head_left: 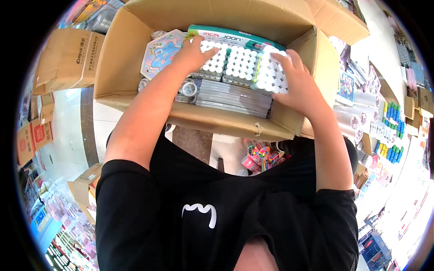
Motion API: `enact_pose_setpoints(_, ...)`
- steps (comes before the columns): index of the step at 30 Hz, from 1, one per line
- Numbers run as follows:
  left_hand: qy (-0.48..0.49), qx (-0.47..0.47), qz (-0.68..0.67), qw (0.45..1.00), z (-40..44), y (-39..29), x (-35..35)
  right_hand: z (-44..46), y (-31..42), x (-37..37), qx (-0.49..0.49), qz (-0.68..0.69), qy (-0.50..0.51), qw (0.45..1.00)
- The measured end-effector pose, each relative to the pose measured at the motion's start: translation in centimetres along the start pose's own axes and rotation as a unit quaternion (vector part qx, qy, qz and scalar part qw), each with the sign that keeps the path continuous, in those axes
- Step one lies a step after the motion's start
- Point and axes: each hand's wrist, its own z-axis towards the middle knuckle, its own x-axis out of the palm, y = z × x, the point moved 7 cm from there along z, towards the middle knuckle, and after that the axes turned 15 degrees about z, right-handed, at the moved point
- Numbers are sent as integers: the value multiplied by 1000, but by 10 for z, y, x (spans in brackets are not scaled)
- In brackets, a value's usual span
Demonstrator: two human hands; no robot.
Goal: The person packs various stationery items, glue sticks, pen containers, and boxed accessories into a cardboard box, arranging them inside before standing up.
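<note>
An open cardboard box (199, 117) holds several packs of white-capped items (240, 65) set side by side. My left hand (193, 55) rests over the left pack, its fingers apart. My right hand (296, 77) is at the right side of the rightmost pack (271, 71), thumb and fingers spread around its edge. Behind the packs lies a green and white box (235, 36). To the left is an octagonal patterned pack (160, 53). Flat clear-wrapped packs (233, 97) lie along the near side, with tape rolls (188, 88) beside them.
A closed carton (68, 58) stands at the left, and another open carton (339, 20) is at the upper right. Clear rolls (350, 118) and blue and green items (394, 117) are at the right. Colourful goods (262, 156) sit below the box.
</note>
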Motion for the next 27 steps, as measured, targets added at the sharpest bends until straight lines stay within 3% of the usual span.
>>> enact_pose_setpoints(2, 4, 3, 0, 1000, -1, -1, -1, 0, -8, 10, 50, -43, 20, 998)
enact_pose_setpoints(4, 11, 0, 9, 1000, -1, -1, -1, -2, -6, 13, 27, -55, 25, 998)
enact_pose_setpoints(7, 18, -5, 17, 1000, 0, -1, 1, 2, -5, 25, 34, -60, -11, 998)
enact_pose_setpoints(9, 12, 14, 34, 999, 0, -1, 4, 8, -14, 28, 50, -22, -105, 993)
enact_pose_setpoints(13, -15, 79, 89, 993, 0, -4, 2, 16, -23, 29, 64, 36, -124, 990)
enact_pose_setpoints(17, -10, 100, 75, 992, -3, -9, 1, 17, -16, 9, 57, 58, -104, 991)
enact_pose_setpoints(20, -77, 147, 127, 978, -8, -15, 0, 6, 23, -35, -131, 34, -195, 971)
enact_pose_setpoints(22, -89, 200, 157, 963, -16, -31, -6, -4, 39, -67, -129, -42, -247, 959)
enact_pose_setpoints(24, -70, 204, 161, 963, -22, -39, 0, -8, 28, -88, -41, 70, -311, 947)
enact_pose_setpoints(25, -69, 210, 181, 958, -23, -42, 4, -8, 27, -94, -47, 93, -325, 940)
enact_pose_setpoints(27, -69, 207, 203, 955, -22, -46, 10, -7, 17, -101, -43, -8, -332, 942)
